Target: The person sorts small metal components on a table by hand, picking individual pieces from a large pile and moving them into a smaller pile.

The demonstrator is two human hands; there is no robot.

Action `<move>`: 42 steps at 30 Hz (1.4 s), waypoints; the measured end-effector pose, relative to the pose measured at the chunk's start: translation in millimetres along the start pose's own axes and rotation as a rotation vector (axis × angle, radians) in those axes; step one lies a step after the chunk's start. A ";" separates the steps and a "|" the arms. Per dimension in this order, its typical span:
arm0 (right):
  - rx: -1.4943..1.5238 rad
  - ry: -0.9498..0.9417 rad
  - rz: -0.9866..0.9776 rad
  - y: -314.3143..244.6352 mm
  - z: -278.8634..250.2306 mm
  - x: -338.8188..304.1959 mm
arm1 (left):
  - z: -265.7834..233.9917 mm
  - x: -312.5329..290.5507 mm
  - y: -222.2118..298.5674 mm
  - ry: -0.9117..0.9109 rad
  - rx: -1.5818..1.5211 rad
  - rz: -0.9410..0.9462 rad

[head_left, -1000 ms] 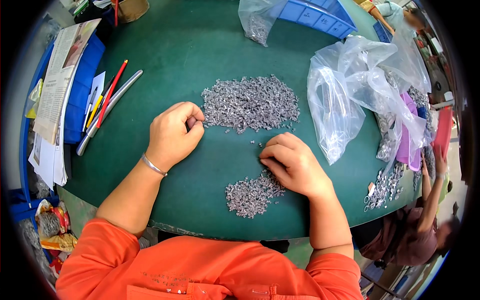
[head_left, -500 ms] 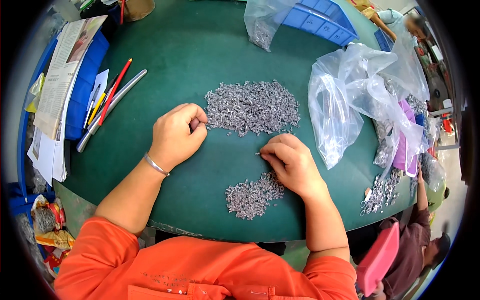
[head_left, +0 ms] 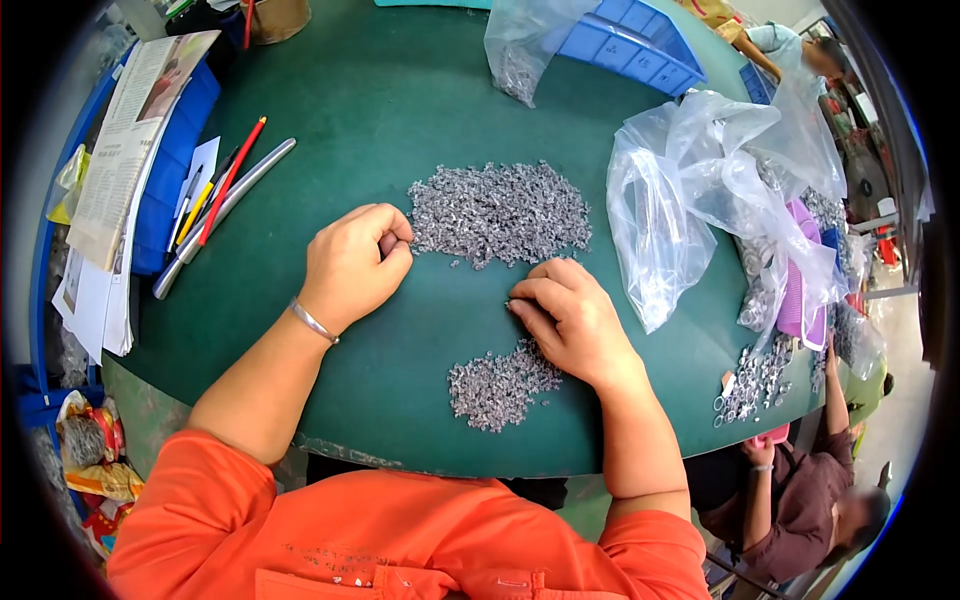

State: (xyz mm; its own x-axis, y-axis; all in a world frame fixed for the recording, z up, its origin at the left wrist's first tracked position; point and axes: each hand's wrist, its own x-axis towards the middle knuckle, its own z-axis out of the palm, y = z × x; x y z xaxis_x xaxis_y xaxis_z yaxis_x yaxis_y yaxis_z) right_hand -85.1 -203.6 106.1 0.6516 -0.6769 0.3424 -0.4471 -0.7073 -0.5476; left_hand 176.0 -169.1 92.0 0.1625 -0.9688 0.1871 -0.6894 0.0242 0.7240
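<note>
Parts pile (head_left: 500, 212), lg., just beside L hand (head_left: 357, 262), beyond R hand (head_left: 572, 318)

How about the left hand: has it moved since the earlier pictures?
No: the left hand stays by the left edge of the large grey pile, with no clear shift.

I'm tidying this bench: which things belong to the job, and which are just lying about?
Likely the job's:
larger pile of small grey parts, by the left hand
smaller pile, by the right hand

Likely lying about:
newspaper
red pen
silvery strip
</note>
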 end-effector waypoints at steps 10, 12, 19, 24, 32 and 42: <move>0.030 -0.025 0.104 9.0 -13.8 -6.0 | 0.7 0.8 -1.7 -0.017 0.023 0.000; -0.002 -0.011 0.150 10.2 -14.7 -6.5 | 1.0 1.8 -1.3 -0.017 0.027 0.001; 0.338 -0.453 -0.050 -6.5 -20.8 -8.0 | 1.5 0.4 -3.8 -0.011 0.020 0.004; 0.086 -0.095 -0.108 -16.7 7.1 15.6 | 1.5 0.7 -1.4 -0.008 0.020 0.004; -0.017 -0.054 -0.030 -4.7 2.4 12.5 | 1.5 1.2 -1.7 -0.012 0.020 0.015; 0.099 -0.082 0.032 5.3 -14.3 -4.4 | 0.4 -1.3 -1.7 -0.002 0.000 0.025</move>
State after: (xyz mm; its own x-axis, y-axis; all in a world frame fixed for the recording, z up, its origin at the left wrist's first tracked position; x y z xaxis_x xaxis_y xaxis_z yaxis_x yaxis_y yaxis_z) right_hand -99.1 -207.3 112.6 0.6881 -0.6766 0.2622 -0.4083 -0.6597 -0.6310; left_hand 176.7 -168.0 90.2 0.1443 -0.9684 0.2036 -0.6934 0.0479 0.7190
